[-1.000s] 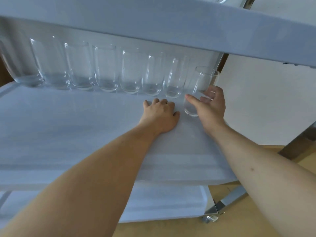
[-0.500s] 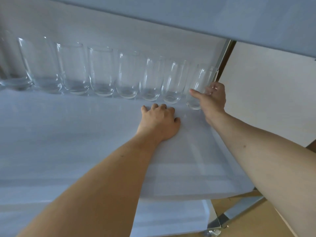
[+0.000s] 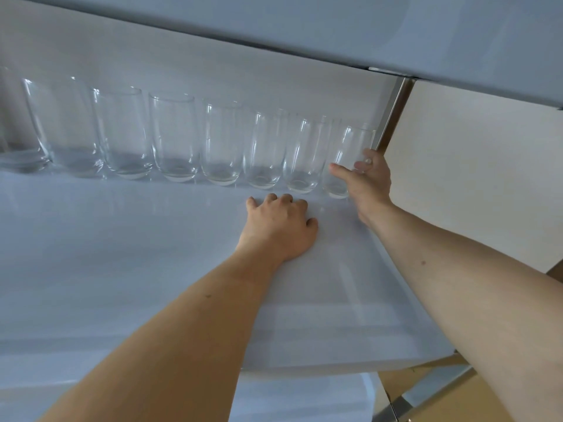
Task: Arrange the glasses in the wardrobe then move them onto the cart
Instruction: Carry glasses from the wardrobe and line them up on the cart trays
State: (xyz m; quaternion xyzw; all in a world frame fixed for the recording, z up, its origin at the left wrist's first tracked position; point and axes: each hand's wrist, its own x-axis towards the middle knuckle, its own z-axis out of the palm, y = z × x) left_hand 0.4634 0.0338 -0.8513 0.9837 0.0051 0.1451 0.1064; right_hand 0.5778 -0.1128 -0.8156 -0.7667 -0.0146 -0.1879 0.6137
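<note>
I note R hand (image 3: pixel 367 181) clamped on end glass (image 3: pixel 350 159), frame centre-right; L hand (image 3: pixel 281 228) holds nothing, resting on shelf (image 3: pixel 122 254). Glass likely fragile, slick; grip mid-body.

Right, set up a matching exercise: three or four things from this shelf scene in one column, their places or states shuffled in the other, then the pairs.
Things
1. left hand
2. right hand
3. rightmost glass
4. metal post

States
A. stands at the shelf's right edge, past the row of glasses
B. rests knuckles-up on the white shelf
C. held at the right end of the row
D. grips a glass, thumb in front

Pairs: 1-B, 2-D, 3-C, 4-A
</note>
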